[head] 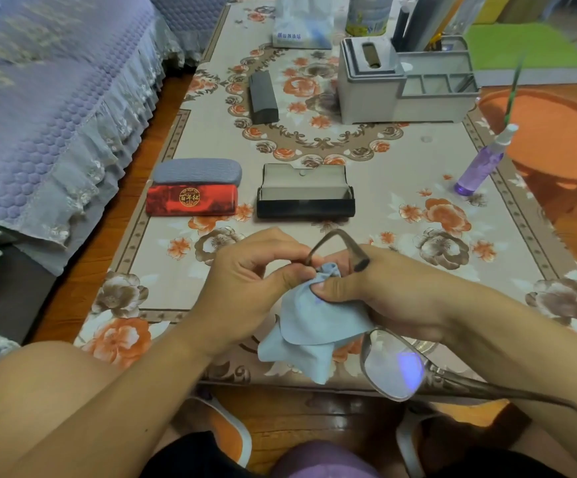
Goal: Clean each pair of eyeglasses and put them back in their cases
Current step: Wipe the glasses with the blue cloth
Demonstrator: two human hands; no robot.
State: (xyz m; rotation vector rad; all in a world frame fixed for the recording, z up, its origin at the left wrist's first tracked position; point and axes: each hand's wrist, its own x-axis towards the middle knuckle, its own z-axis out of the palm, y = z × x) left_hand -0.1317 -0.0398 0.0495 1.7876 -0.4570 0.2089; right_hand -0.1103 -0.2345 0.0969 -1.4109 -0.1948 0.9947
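Hands (245, 281) (380, 291) apparently rub cloth (311, 332) on eyeglasses (342, 244).

The eyeglasses (340, 248) are mostly hidden behind both hands and the cloth (309, 326). The can (369, 13) is cut off by the top edge.

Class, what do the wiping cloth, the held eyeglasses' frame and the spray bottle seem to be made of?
Wiping cloth: soft matte fabric, probably microfibre; it drapes in folds. Eyeglasses frame: likely translucent brownish plastic, slightly glossy. Spray bottle: clear plastic, probably; purple liquid shows through.
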